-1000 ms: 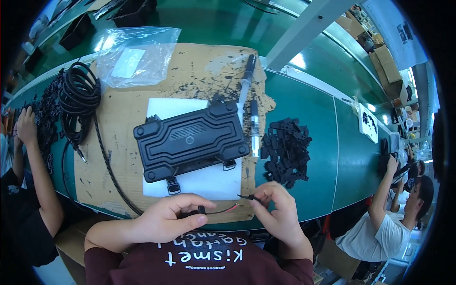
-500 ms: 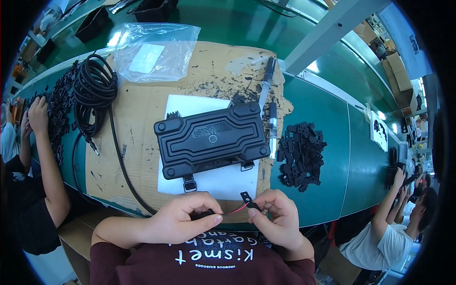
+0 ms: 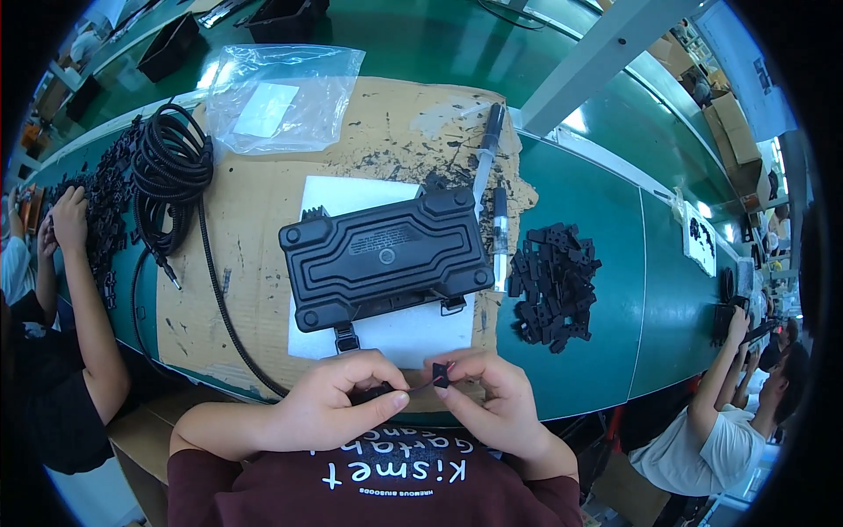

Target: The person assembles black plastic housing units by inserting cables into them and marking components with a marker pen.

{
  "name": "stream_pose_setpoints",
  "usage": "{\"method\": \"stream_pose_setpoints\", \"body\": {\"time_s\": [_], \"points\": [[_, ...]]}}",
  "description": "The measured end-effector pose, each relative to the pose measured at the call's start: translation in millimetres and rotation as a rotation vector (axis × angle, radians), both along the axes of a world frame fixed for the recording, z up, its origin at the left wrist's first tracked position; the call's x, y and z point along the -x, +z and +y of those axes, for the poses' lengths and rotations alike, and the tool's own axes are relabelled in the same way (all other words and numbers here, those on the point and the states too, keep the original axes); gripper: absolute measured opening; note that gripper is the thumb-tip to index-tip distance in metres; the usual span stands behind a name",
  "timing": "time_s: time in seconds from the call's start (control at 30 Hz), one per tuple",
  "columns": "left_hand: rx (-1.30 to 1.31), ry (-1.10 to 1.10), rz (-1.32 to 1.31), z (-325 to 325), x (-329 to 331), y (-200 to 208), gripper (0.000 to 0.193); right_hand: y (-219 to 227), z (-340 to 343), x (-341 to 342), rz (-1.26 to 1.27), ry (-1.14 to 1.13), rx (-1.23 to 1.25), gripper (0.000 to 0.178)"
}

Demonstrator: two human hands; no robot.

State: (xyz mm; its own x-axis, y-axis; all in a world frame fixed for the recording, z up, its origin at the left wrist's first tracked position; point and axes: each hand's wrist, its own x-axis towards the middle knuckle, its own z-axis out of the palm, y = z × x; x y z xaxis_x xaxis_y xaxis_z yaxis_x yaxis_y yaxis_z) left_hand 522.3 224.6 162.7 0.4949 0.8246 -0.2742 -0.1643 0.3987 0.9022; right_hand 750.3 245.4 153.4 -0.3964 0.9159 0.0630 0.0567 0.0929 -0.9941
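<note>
Just below the black case, my left hand (image 3: 338,400) pinches the end of a black corrugated cable (image 3: 228,329), which runs up to a coil on the left. A thin dark red wire (image 3: 420,387) stretches from that end to my right hand (image 3: 496,400). Thumb and fingers of my right hand are closed on a small black plastic clip (image 3: 441,375), with the wire at it. How the wire passes through or around the clip is too small to tell. The black hard case (image 3: 378,255) lies tilted on a white foam sheet (image 3: 312,345), a latch at its near side.
Loose black clips form a pile (image 3: 555,290) on the green table at right. Two dark-capped tubes, one a syringe-like tube (image 3: 488,145), lie beside the case. A clear plastic bag (image 3: 325,105) rests on the cardboard (image 3: 255,184). Co-workers sit at both sides, one co-worker's arm (image 3: 88,299) reaching in from the left.
My right hand has moved left, nearer my left hand. The clip in it has turned, and less of the red wire shows. My left hand keeps its grip.
</note>
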Motion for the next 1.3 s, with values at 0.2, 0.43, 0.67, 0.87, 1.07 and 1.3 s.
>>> {"method": "stream_pose_setpoints", "body": {"time_s": [0.2, 0.43, 0.67, 0.87, 1.07, 1.3], "points": [[0.108, 0.113, -0.078, -2, -8, 3, 0.028, 4, 3, 9, -0.175, 0.025, -0.175, 0.024], [-0.007, 0.187, -0.138, -6, -7, -10, 0.034, -6, -4, 16, 0.076, 0.051, 0.058, 0.021], [-0.295, 0.21, -0.068, -9, -9, -15, 0.031, 7, -2, 17, 0.074, 0.043, -0.02, 0.025], [-0.249, 0.216, -0.266, -10, -9, -17, 0.033, 3, -7, 18, 0.057, -0.019, -0.19, 0.019], [-0.273, 0.207, -0.324, -9, -9, -19, 0.035, -3, -11, 22, 0.222, -0.076, -0.122, 0.017], [-0.279, 0.202, -0.318, -8, -7, -19, 0.037, 0, -1, 19, -0.067, 0.037, -0.536, 0.027]]}}
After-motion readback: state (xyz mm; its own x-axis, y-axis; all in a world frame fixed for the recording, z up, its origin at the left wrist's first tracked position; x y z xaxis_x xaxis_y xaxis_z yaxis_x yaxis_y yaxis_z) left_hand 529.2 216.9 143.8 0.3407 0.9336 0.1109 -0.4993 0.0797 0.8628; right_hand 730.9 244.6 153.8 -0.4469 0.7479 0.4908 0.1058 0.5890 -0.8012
